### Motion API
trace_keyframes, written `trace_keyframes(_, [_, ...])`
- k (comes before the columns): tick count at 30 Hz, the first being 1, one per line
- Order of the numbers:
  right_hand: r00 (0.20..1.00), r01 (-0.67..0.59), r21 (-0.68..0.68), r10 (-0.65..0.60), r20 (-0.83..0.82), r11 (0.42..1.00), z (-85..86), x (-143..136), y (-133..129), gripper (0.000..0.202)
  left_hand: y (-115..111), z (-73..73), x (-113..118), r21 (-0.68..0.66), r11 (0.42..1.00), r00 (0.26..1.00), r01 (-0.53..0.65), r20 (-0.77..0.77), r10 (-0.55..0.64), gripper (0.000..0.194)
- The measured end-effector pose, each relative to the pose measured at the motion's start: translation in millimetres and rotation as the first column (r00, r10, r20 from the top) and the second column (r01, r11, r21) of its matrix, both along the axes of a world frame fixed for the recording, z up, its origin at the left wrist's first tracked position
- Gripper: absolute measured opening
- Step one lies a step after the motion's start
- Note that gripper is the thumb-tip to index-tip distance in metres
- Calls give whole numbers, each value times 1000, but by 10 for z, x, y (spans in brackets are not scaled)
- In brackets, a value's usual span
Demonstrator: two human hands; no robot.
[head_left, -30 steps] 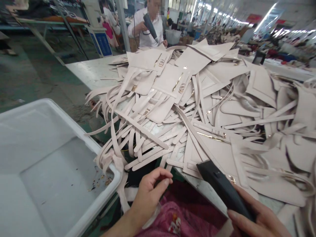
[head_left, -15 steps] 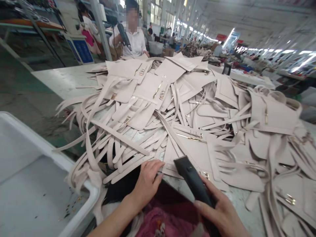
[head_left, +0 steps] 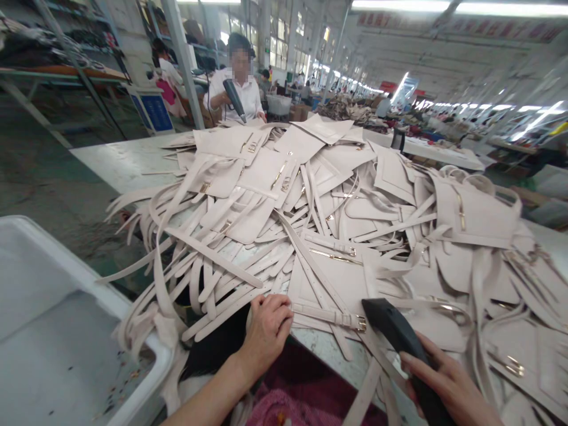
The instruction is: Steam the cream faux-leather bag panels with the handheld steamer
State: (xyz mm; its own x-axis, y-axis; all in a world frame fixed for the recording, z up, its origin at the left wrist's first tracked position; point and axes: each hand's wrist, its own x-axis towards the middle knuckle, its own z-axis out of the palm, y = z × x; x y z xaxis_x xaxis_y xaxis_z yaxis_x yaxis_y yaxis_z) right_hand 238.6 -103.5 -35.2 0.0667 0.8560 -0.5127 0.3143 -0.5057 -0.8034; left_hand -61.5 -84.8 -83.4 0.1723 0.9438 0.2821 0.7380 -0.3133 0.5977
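Observation:
My left hand (head_left: 268,325) is closed, its curled fingers gripping the near left corner of a pale beige leather bag panel (head_left: 328,278). The panel lies flat at the table's near edge and bears a gold zip and a buckled strap (head_left: 331,315). My right hand (head_left: 437,378) is wrapped around a black heat gun (head_left: 394,325), whose flat nozzle points up and left over the panel's right side. Loose straps (head_left: 370,384) hang over the edge between my hands. My left fingertips are partly hidden.
A large heap of beige panels and straps (head_left: 261,165) covers most of the table (head_left: 110,160). At lower left stands a white plastic bin (head_left: 89,278) with small scraps inside. Across the table a person (head_left: 237,89) in a white shirt holds another heat gun (head_left: 234,99).
My right hand has carried the heat gun right and slightly down, uncovering the panel's buckled strap. My left hand stays at the corner, its fingers more curled. The view has tilted up a little.

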Motion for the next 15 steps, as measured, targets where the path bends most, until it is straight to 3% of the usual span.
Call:
trace_keyframes(4, [999,11,132,-18,49,991,13,-95,357,70,1,46,9,-37,999,999,4,-54,-6,14])
trace_keyframes(7, [998,1,180,-13,69,984,4,-146,430,75,120,104,76,-102,992,994,-68,-96,58,21])
trace_keyframes(11, [998,-26,138,19,52,990,-8,-181,233,78,396,206,239,-269,948,982,-170,-122,141,55])
trace_keyframes(13, [999,-31,121,26,39,992,-22,-152,86,80,442,238,323,-353,923,988,-152,-23,154,50])
trace_keyframes(15, [999,-10,143,4,49,990,-50,-82,-48,84,337,234,404,-396,912,974,-107,143,176,40])
